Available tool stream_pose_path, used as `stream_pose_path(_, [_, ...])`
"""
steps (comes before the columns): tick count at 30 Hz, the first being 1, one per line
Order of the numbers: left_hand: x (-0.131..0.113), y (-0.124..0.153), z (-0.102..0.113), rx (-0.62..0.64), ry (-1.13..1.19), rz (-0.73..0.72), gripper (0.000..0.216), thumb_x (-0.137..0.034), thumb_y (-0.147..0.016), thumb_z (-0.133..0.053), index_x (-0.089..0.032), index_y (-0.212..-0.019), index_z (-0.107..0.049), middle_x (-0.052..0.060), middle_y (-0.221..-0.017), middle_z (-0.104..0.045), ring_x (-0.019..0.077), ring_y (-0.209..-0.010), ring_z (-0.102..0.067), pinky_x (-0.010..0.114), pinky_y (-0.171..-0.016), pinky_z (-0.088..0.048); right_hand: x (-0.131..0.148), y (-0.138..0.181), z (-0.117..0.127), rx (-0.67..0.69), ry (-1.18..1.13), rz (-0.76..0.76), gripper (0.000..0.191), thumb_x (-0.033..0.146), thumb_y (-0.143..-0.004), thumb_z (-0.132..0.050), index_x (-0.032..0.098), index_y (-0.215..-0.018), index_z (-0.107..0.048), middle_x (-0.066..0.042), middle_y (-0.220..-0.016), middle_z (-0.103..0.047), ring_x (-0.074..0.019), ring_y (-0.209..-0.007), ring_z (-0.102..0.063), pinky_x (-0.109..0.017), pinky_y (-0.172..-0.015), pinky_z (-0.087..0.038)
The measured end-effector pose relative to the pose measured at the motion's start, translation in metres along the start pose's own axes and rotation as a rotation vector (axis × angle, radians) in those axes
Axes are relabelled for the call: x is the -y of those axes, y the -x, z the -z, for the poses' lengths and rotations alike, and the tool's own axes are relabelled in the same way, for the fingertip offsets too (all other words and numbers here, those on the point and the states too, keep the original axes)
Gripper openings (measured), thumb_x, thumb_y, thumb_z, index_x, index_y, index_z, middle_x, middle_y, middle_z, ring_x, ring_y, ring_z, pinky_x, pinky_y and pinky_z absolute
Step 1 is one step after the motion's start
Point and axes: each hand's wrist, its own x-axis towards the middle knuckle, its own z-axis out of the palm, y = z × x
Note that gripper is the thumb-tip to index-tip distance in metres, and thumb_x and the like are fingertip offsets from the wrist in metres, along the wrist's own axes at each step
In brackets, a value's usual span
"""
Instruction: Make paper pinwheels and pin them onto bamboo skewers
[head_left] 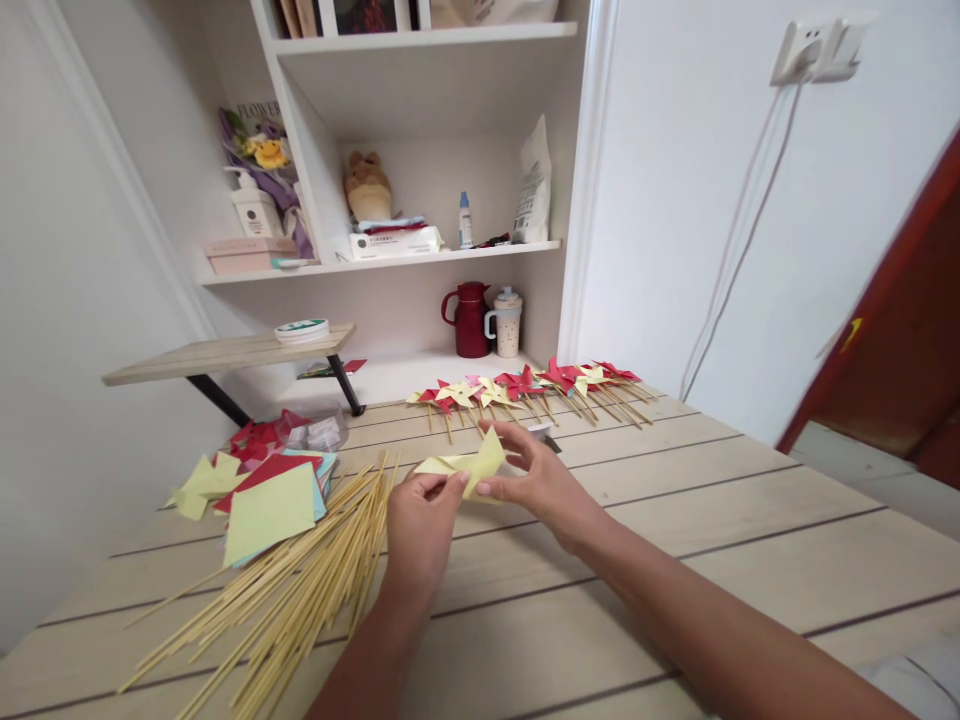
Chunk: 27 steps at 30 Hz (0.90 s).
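A folded piece of yellow paper (469, 465) is held just above the wooden table (675, 520) by both hands. My left hand (420, 525) pinches its near left edge. My right hand (536, 480) pinches the paper's right side, fingers curled around a raised flap. To the left lies a loose pile of thin bamboo sticks (300, 575). Beyond them sits a stack of coloured paper squares (274, 500) in yellow, red and blue. A row of red and yellow paper pinwheels on sticks (525, 385) lies along the far edge of the table.
A white shelf unit (420, 150) stands behind the table with a red jug (470, 320), a lidded cup (508, 322), bottles and packets. A small wooden riser (225, 355) holds a tape roll. Cables hang from a wall socket (814, 50). A red door (892, 330) is at right.
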Motion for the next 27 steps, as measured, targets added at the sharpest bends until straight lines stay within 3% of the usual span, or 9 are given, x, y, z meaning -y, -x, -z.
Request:
stream_pose_path(2, [-0.001,0.001,0.000,-0.005,-0.058,-0.100,0.015,-0.029,-0.069,-0.074,-0.020,-0.058,-0.075,0.004,-0.065,-0.069,0.0196,-0.066,-0.061,0.027,-0.066,-0.044,0.001,-0.001,0.003,-0.030,0.045,0.041,0.078,0.036,-0.064,-0.084,0.032,-0.134,-0.051,-0.008,-0.141,-0.052,-0.0280,-0.123,-0.053,-0.048,-0.104,-0.041])
stream_pose_path(5, [0.000,0.002,-0.001,-0.035,-0.150,-0.271,0.014,-0.027,-0.073,-0.070,-0.024,-0.061,-0.077,0.005,-0.079,-0.073,0.0221,-0.075,-0.064,0.031,-0.073,-0.045,0.005,0.001,0.005,-0.087,0.228,0.214,0.077,0.035,-0.066,-0.084,0.034,-0.135,-0.051,-0.008,-0.142,-0.048,-0.0297,-0.130,-0.046,-0.050,-0.108,-0.037])
stream_pose_path(8, [0.004,0.003,-0.002,-0.062,-0.276,-0.392,0.016,-0.025,-0.076,-0.066,-0.027,-0.065,-0.077,0.005,-0.090,-0.074,0.0241,-0.083,-0.065,0.035,-0.080,-0.045,0.009,0.004,0.004,-0.129,0.424,0.364,0.055,0.033,-0.070,-0.082,0.035,-0.122,-0.064,-0.008,-0.141,-0.048,-0.0327,-0.135,-0.040,-0.053,-0.109,-0.033])
stream_pose_path(12, [0.009,0.003,-0.001,-0.034,-0.414,-0.540,0.020,-0.023,-0.080,-0.060,-0.027,-0.067,-0.076,0.004,-0.090,-0.075,0.0239,-0.085,-0.065,0.039,-0.084,-0.043,0.008,0.006,0.002,-0.129,0.547,0.424,0.013,0.026,-0.076,-0.078,0.031,-0.087,-0.075,-0.006,-0.136,-0.054,-0.0334,-0.129,-0.046,-0.056,-0.105,-0.034])
stream_pose_path(16, [0.011,0.002,-0.002,-0.028,-0.471,-0.641,0.022,-0.019,-0.082,-0.060,-0.027,-0.068,-0.074,0.003,-0.087,-0.076,0.0234,-0.085,-0.065,0.040,-0.086,-0.041,0.006,0.005,0.004,-0.097,0.555,0.407,0.010,0.020,-0.079,-0.073,0.027,-0.072,-0.073,-0.005,-0.126,-0.063,-0.0304,-0.121,-0.051,-0.054,-0.101,-0.035])
stream_pose_path(20, [0.007,0.002,-0.003,-0.027,-0.433,-0.587,0.018,-0.019,-0.079,-0.064,-0.027,-0.066,-0.073,0.002,-0.082,-0.074,0.0234,-0.083,-0.065,0.042,-0.090,-0.039,0.009,0.004,0.006,-0.045,0.449,0.343,0.011,0.020,-0.078,-0.073,0.025,-0.069,-0.069,-0.004,-0.113,-0.070,-0.0270,-0.112,-0.056,-0.048,-0.098,-0.038])
stream_pose_path(23, [0.003,0.001,-0.002,-0.062,-0.297,-0.488,0.006,-0.027,-0.077,-0.070,-0.028,-0.080,-0.075,0.003,-0.089,-0.073,0.0244,-0.092,-0.064,0.041,-0.095,-0.039,0.010,0.002,0.007,-0.057,0.259,0.185,0.013,0.023,-0.074,-0.074,0.022,-0.065,-0.065,-0.004,-0.105,-0.072,-0.0258,-0.107,-0.059,-0.044,-0.097,-0.039])
stream_pose_path(25, [0.003,-0.003,0.000,-0.107,-0.161,-0.388,0.029,-0.035,-0.078,-0.071,-0.029,-0.106,-0.072,0.005,-0.108,-0.070,0.0250,-0.105,-0.061,0.040,-0.098,-0.040,0.009,0.000,0.009,-0.078,0.054,0.024,0.016,0.026,-0.071,-0.075,0.021,-0.062,-0.062,-0.005,-0.104,-0.072,-0.0248,-0.101,-0.062,-0.040,-0.093,-0.041])
stream_pose_path(27, [0.004,-0.006,0.002,-0.144,-0.003,-0.244,0.055,-0.042,-0.080,-0.070,-0.028,-0.131,-0.057,0.009,-0.124,-0.063,0.0243,-0.116,-0.056,0.039,-0.101,-0.039,0.008,-0.003,0.010,-0.103,-0.142,-0.124,0.019,0.029,-0.068,-0.076,0.020,-0.062,-0.060,-0.004,-0.095,-0.073,-0.0225,-0.089,-0.064,-0.036,-0.084,-0.044])
